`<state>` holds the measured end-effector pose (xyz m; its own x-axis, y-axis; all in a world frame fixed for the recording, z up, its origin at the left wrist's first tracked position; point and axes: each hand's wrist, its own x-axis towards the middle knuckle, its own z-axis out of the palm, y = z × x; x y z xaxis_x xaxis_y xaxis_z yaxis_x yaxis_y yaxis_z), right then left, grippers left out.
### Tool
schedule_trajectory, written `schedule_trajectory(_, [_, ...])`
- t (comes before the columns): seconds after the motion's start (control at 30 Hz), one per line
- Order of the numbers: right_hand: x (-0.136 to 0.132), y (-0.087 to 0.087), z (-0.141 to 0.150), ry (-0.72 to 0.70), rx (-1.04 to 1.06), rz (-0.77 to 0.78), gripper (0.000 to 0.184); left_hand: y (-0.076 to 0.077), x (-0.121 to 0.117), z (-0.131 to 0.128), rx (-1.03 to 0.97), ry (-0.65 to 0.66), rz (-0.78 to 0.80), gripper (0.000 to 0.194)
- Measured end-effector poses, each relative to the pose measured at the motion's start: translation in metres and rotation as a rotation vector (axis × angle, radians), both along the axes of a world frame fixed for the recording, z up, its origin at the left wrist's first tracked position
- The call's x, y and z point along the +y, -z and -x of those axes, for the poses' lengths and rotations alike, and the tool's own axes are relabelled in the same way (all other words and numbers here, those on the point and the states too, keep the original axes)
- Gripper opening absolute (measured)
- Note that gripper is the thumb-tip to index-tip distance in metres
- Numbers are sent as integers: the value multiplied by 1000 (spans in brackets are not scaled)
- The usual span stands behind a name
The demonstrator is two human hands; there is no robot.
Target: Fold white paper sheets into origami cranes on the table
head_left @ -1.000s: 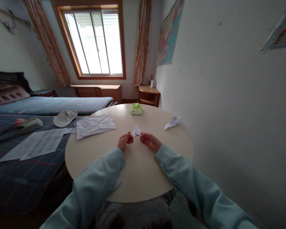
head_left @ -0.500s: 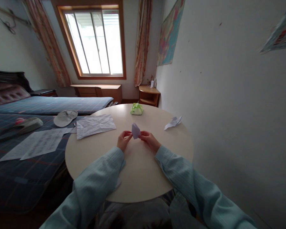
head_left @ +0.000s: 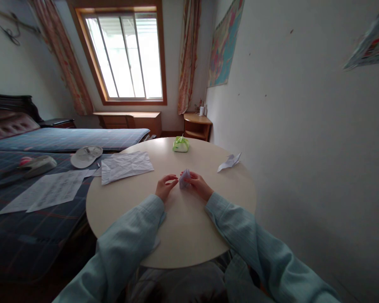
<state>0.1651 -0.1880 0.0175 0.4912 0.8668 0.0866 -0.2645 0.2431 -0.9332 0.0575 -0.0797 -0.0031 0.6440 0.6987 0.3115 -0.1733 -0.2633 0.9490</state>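
A small folded white paper piece [head_left: 183, 179] sits low over the middle of the round cream table [head_left: 183, 235]. My right hand [head_left: 198, 184] pinches it from the right side. My left hand [head_left: 164, 187] rests just left of it with fingers curled, its fingertips close to the paper; whether they touch it I cannot make out. Both arms wear pale blue sleeves.
A creased white sheet [head_left: 125, 165] lies at the table's left edge, a green tissue pack [head_left: 181, 144] at the far edge, a folded paper shape [head_left: 229, 161] at the right. The wall stands close on the right. A bed [head_left: 28, 198] with papers lies left.
The folded paper, held up between both hands half a second ago, has come down toward the table. My left hand has eased slightly away from it.
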Motion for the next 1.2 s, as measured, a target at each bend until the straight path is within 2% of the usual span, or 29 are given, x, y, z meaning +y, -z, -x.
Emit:
schedule_trajectory(0.37, [0,1,0,-25,0,-8,30,-4,-5,3,67,25,-69,19])
schedule_trajectory(0.77, [3,3,-1,-29,33,-12,29,3,-1,2,120,10,-209,15])
schedule_trajectory(0.87, [4,4,-3,14,21,4,25,3,0,1,114,-20,-221,14])
schedule_trajectory(1.0, [4,5,-7,145,-40,15,20,5,1,0,121,-42,-232,12])
schedule_trajectory(1.2, [4,4,-8,246,-83,-52,17,6,0,1,138,-38,-245,12])
